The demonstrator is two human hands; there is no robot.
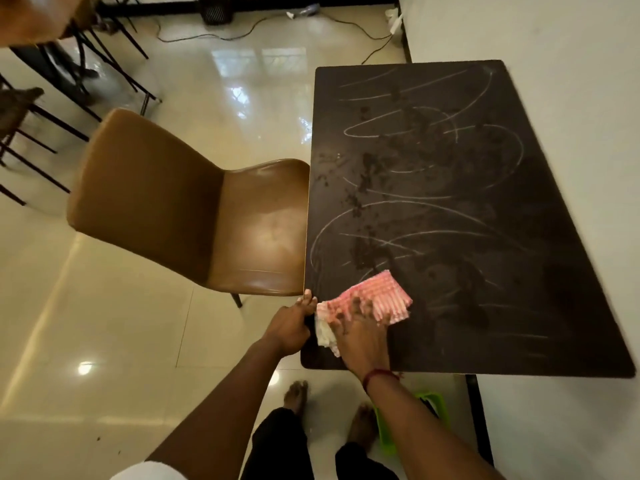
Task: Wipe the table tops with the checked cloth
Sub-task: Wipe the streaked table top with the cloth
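While the right hand (360, 336) presses flat, fingers spread, on the checked cloth (370, 306), the left hand (289, 329) curls around the near-left edge of the worktop (519, 306), gripping it. Cloth: pink-and-white, lying at the near-left corner, partly under the palm. Progress, by my reading: early. Pale looping streaks and dark crumbly smears cover most of the dark surface; the far half and the centre look unwiped. Count: one cloth, one worktop fully in view, one brown chair (180, 202) tucked against its left side, one green item (433, 407) on the floor near the bare feet.
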